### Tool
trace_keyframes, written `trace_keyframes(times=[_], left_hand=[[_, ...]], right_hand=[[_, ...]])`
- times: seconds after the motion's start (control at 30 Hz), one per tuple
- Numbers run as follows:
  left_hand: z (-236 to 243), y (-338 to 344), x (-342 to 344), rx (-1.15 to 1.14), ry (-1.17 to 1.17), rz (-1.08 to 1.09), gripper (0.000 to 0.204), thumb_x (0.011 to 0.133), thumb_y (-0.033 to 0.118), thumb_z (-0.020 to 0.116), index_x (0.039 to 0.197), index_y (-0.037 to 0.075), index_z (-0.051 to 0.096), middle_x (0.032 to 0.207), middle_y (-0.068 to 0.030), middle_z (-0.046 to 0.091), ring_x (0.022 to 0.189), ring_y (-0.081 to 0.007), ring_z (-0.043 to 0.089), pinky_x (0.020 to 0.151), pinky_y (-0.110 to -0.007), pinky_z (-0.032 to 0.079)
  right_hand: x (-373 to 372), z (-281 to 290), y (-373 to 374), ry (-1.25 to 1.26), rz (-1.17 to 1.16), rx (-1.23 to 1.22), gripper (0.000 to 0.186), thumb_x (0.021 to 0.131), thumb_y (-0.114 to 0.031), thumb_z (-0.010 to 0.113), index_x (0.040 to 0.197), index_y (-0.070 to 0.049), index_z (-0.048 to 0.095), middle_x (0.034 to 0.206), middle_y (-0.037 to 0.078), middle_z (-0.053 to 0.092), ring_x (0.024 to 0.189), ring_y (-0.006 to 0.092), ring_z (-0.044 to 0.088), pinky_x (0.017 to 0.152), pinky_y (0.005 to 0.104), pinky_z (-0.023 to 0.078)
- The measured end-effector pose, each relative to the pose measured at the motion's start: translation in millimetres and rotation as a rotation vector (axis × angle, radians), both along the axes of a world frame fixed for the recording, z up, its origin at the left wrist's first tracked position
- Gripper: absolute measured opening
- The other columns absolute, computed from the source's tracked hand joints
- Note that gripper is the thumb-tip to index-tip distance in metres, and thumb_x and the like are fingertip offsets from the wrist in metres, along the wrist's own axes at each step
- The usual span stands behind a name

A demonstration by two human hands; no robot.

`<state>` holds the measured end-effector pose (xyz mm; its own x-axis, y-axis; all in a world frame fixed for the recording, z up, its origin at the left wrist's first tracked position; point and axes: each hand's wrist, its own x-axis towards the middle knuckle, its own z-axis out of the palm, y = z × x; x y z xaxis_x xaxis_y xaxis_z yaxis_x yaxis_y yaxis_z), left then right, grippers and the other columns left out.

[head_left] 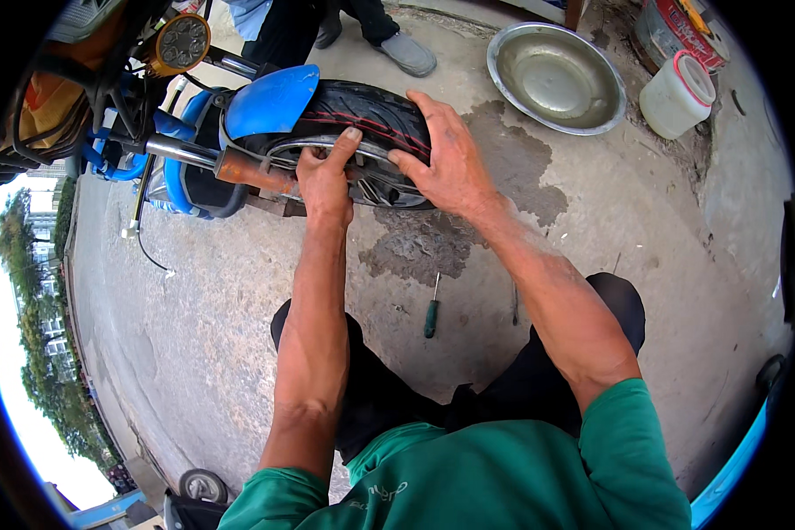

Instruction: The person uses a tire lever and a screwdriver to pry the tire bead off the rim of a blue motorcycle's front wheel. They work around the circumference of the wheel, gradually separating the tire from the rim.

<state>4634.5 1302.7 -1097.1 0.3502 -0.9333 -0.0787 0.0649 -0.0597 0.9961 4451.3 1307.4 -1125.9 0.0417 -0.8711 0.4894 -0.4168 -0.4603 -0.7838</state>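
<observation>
A black tyre [367,104] with thin red lines sits on a motorbike's front wheel, whose dark spoked rim [382,181] shows on the near side. My left hand [325,184] is closed at the near edge of the wheel, beside the fork, its thumb pressed up against the tyre's sidewall; its other fingers are partly hidden. Spanning the tyre's right end, my right hand [453,163] grips it, with the thumb on the near side and the fingers over the tread. A blue mudguard [278,99] covers the wheel's left part, and an orange-brown fork leg [254,173] reaches the hub area.
A green-handled screwdriver [432,318] and a thin metal tool [515,305] lie on the concrete between my knees. A metal basin [556,79], a whitish plastic tub [677,95] and a red bucket [671,34] stand at the far right. Another person's grey shoe [406,55] is beyond the wheel.
</observation>
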Motion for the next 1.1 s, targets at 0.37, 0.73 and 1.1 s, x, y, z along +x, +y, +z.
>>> trace_keyframes(times=[0.37,0.73,1.1], left_hand=[[-13.2,43.9,1.0,-0.14,-0.263,0.119,0.075,0.092,0.035,0.079,0.146,-0.003,0.044,0.12,-0.0097,0.062,0.097,-0.0185,0.064,0.063,-0.028,0.05],[-31.4,46.5,-9.3,-0.067,0.135,-0.282,0.047,0.101,0.031,0.069,0.133,-0.001,0.058,0.119,-0.0058,0.065,0.105,-0.0139,0.058,0.091,-0.033,0.049],[-39.9,30.4,11.6,-0.074,-0.039,-0.397,0.041,0.098,0.028,0.073,0.123,-0.001,0.06,0.105,-0.0042,0.067,0.089,-0.0108,0.058,0.079,-0.03,0.049]], right_hand=[[-1.5,-8.8,32.7,0.065,-0.059,0.129,0.089,0.085,-0.033,0.081,0.154,-0.001,0.035,0.132,0.026,0.056,0.123,0.0422,0.056,0.108,0.0477,0.045],[3.0,-3.8,33.9,-0.002,0.036,0.068,0.086,0.086,-0.024,0.08,0.154,0.0,0.034,0.136,0.024,0.053,0.124,0.0402,0.056,0.106,0.0454,0.046],[14.8,7.3,34.3,0.072,-0.069,0.098,0.082,0.083,-0.021,0.079,0.149,0.002,0.037,0.135,0.026,0.054,0.124,0.0437,0.054,0.107,0.0496,0.044]])
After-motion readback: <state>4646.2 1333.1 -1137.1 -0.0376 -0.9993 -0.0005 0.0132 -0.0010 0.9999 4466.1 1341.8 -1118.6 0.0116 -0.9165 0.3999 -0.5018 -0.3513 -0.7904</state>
